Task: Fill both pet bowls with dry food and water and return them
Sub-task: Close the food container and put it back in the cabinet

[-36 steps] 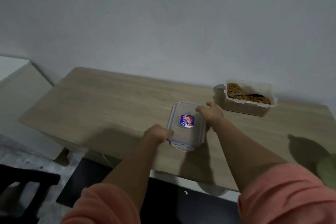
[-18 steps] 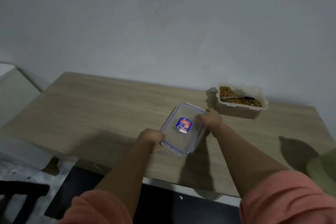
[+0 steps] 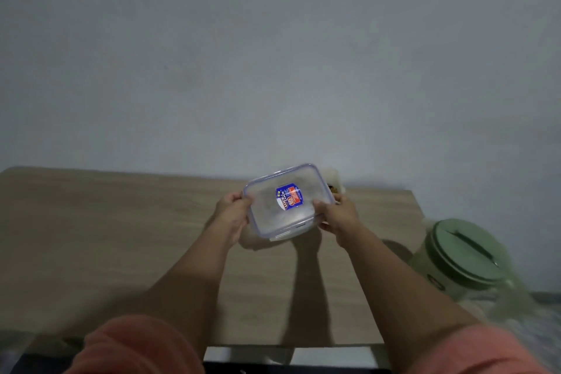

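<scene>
You held the lid [image 3: 288, 200] mid-frame, left hand [image 3: 232, 214] and right hand [image 3: 335, 214] gripping opposite edges; best lowered level over the tub [image 3: 334, 184].

Single head view: looks forward and down from above the table [image 3: 121, 237], facing the wall [image 3: 273, 55]; hands near, mid-frame.

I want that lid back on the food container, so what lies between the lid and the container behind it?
Nothing visible does. Both the left hand and right hand grip the lid, raised above the table. It hides most of the food container just behind it. The green-lidded jug stands off right.
</scene>
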Action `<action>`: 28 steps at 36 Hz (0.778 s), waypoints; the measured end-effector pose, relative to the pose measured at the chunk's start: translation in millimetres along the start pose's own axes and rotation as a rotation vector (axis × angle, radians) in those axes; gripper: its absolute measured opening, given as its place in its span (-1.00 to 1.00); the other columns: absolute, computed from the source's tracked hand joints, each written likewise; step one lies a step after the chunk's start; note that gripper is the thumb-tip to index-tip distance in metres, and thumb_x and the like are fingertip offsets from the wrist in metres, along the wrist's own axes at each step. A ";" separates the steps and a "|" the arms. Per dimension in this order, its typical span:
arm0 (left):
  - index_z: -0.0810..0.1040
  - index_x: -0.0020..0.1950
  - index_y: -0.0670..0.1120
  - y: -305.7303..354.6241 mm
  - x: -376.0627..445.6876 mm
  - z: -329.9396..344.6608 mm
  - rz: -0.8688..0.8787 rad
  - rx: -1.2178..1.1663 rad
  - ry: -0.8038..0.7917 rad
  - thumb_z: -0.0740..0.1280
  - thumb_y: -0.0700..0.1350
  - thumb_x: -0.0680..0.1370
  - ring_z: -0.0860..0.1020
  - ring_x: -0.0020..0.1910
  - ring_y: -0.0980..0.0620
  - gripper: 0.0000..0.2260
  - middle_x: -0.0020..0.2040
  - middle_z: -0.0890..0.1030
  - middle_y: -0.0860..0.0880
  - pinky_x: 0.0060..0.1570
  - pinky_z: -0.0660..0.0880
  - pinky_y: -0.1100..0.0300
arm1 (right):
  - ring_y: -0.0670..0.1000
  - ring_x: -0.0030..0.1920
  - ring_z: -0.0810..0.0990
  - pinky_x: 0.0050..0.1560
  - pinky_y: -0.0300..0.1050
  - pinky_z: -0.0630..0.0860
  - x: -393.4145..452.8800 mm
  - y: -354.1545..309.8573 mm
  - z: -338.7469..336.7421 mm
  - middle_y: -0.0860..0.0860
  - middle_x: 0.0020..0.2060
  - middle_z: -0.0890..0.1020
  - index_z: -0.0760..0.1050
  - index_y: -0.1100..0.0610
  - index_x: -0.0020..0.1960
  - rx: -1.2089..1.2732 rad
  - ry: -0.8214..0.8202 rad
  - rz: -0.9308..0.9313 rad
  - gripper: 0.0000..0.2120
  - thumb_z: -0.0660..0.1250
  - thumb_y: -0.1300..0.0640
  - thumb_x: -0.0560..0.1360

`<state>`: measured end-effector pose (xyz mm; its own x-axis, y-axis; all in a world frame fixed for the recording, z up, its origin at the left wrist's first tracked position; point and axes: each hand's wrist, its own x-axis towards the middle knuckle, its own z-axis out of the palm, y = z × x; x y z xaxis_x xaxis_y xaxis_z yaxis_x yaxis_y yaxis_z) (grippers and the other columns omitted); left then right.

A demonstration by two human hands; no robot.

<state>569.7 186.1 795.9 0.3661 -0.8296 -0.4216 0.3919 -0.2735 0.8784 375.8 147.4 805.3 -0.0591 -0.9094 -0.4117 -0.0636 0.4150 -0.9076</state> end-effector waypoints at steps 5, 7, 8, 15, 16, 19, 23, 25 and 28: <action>0.50 0.21 -0.08 -3.1 21.5 43.0 0.123 0.191 0.006 0.28 -0.25 0.59 0.54 -0.16 -0.04 -0.79 -0.05 0.58 -0.05 -0.20 0.45 0.16 | 0.18 0.08 0.59 0.13 0.21 0.56 25.8 0.8 -23.2 0.16 0.11 0.57 0.36 0.08 0.09 -0.030 0.139 -0.002 -0.58 0.51 0.10 0.36; 0.49 0.30 -0.12 -0.5 30.4 54.0 0.189 0.279 -0.027 0.28 -0.26 0.59 0.55 -0.05 -0.04 -0.72 0.04 0.59 -0.10 -0.09 0.51 0.13 | 0.18 0.06 0.60 0.10 0.21 0.57 34.1 0.3 -28.4 0.17 0.09 0.57 0.37 0.11 0.07 -0.052 0.181 0.009 -0.56 0.52 0.07 0.32; 0.50 0.30 -0.10 0.6 36.2 57.9 0.204 0.335 -0.035 0.29 -0.23 0.58 0.56 -0.01 -0.04 -0.71 0.08 0.60 -0.11 0.00 0.53 0.11 | 0.18 0.05 0.60 0.10 0.19 0.57 37.2 -0.8 -30.6 0.18 0.08 0.57 0.37 0.14 0.07 -0.063 0.199 0.013 -0.54 0.53 0.07 0.32; 0.52 0.32 0.00 11.5 71.1 82.0 0.251 0.630 0.057 0.30 -0.07 0.56 0.54 0.23 -0.11 -0.68 0.27 0.58 -0.05 0.27 0.47 0.01 | 0.13 0.08 0.54 0.11 0.01 0.55 58.7 -14.2 -32.6 0.16 0.16 0.52 0.35 0.19 0.26 -0.109 0.265 -0.024 -0.47 0.50 0.09 0.40; 0.51 0.33 0.00 11.5 76.6 83.6 0.251 0.655 0.069 0.28 -0.07 0.57 0.53 0.24 -0.11 -0.68 0.28 0.57 -0.05 0.27 0.47 0.00 | 0.12 0.08 0.53 0.08 -0.03 0.53 61.2 -16.8 -31.5 0.17 0.18 0.51 0.34 0.19 0.29 -0.115 0.261 -0.029 -0.47 0.48 0.10 0.42; 0.49 0.35 0.01 9.0 92.5 84.6 0.250 0.712 0.090 0.25 -0.04 0.59 0.52 0.25 -0.13 -0.68 0.31 0.55 -0.07 0.28 0.46 -0.02 | 0.15 0.16 0.53 0.05 -0.07 0.52 70.5 -20.5 -27.2 0.17 0.22 0.49 0.32 0.17 0.32 -0.148 0.252 -0.028 -0.48 0.45 0.11 0.45; 0.44 0.41 -0.01 5.8 108.0 84.7 0.245 0.876 0.098 0.22 0.00 0.61 0.47 0.33 -0.13 -0.64 0.36 0.50 -0.08 0.31 0.40 0.08 | 0.17 0.20 0.51 0.16 0.00 0.52 80.4 -19.7 -23.8 0.18 0.23 0.49 0.34 0.19 0.30 -0.213 0.258 -0.018 -0.49 0.46 0.09 0.44; 0.41 0.44 -0.02 4.0 114.4 85.9 0.251 0.934 0.090 0.19 0.01 0.62 0.43 0.36 -0.13 -0.61 0.40 0.46 -0.10 0.31 0.35 0.08 | 0.17 0.21 0.51 0.16 0.00 0.51 83.0 -18.4 -23.2 0.18 0.23 0.49 0.35 0.20 0.30 -0.230 0.254 -0.006 -0.49 0.45 0.09 0.45; 0.39 0.46 -0.03 0.2 122.2 86.1 0.245 0.970 0.084 0.19 0.03 0.63 0.41 0.38 -0.14 -0.60 0.42 0.43 -0.11 0.33 0.33 0.07 | 0.16 0.20 0.51 0.13 -0.02 0.51 86.4 -17.4 -22.3 0.17 0.24 0.49 0.34 0.20 0.31 -0.249 0.252 0.002 -0.49 0.44 0.08 0.46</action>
<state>541.9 42.8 764.0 0.4180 -0.8891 -0.1863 -0.5455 -0.4096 0.7312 349.7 62.2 787.4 -0.3014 -0.8860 -0.3523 -0.3019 0.4392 -0.8462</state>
